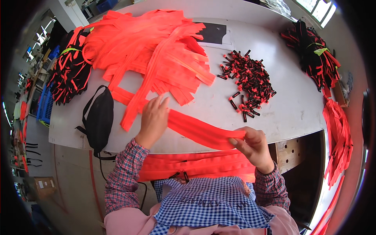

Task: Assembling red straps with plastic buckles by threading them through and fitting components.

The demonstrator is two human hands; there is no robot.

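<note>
A bright orange-red zipper tape point(199, 131) stretches between my two hands above the table's front edge. My right hand point(252, 147) pinches its right end between thumb and fingers. My left hand point(154, 117) is on the tape's other end, the thumb hidden and the fingers bent over it. Just beyond my left hand, more tapes trail from a large heap of orange-red zipper tapes point(145, 43). Across my lap lie further zipper tapes point(199, 164), with black zipper pulls point(185, 177) on them.
Black-and-red zipper pulls point(250, 80) lie piled right of the heap. A black pouch with straps point(100, 117) sits at the table's left edge. Tied black-and-red bundles point(72, 74) stand at both sides. Orange-red strips point(337, 137) hang at the far right.
</note>
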